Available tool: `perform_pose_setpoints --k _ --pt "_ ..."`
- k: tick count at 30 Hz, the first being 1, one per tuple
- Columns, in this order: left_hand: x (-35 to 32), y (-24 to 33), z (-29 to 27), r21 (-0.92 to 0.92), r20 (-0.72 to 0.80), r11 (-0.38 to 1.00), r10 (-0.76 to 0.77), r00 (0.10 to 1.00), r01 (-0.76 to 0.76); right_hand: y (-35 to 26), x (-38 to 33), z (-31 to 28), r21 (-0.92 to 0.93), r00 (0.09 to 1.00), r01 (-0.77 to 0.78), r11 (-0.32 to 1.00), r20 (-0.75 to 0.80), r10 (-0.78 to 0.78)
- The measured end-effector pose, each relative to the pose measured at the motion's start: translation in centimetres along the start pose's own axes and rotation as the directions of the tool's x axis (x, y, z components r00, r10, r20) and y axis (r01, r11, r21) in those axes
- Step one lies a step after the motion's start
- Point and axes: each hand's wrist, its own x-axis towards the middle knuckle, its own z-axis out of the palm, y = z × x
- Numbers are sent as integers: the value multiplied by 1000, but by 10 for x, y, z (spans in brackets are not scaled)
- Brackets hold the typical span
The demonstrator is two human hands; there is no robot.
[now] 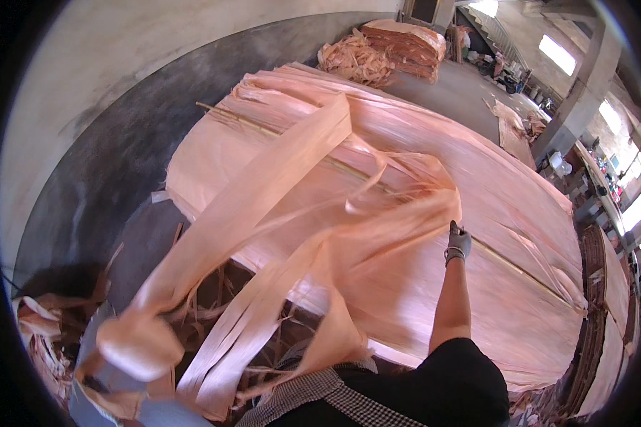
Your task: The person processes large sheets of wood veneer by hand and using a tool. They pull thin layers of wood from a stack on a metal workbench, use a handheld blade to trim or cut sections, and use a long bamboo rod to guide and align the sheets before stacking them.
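My right hand [459,243], in a grey glove, is closed around a long thin wooden pole [527,274]. That pole lies slantwise across a broad stack of pinkish wood veneer sheets [399,302]. Just beyond the hand, a crumpled veneer sheet [406,220] folds over the pole, and its torn strips trail toward my lower left. One long veneer strip [256,181] arches up from the stack and drops at the left, ending in a blurred curl [141,346]. My left hand does not show; the loose veneer covers much of that side.
A grey-and-white wall [114,114] curves along the left. Veneer scraps [43,334] lie at the lower left. Behind the stack are a heap of scraps [352,58] and a pile of sheets [409,46]. At the right stand a concrete pillar [580,89] and more stacked sheets [612,299].
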Motion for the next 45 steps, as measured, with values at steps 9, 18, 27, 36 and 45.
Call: perform_pose_setpoints --k 9,18,27,36,45 --pt "175 -117 130 156 377 936 -351 857 314 -322 -257 244 622 714 120 774 488 -503" --pt "391 -170 187 224 718 953 -304 626 205 -532 -625 221 840 70 -56 540 542 -837" --pt "557 -191 265 159 967 940 -211 146 301 -619 -645 292 670 245 -78 738 730 -638" --pt "954 -250 138 210 621 939 88 779 -273 -725 -636 468 543 309 383 747 687 -658" --pt "998 -371 237 323 476 861 -506 719 393 -802 -519 544 508 741 -399 764 669 -57"
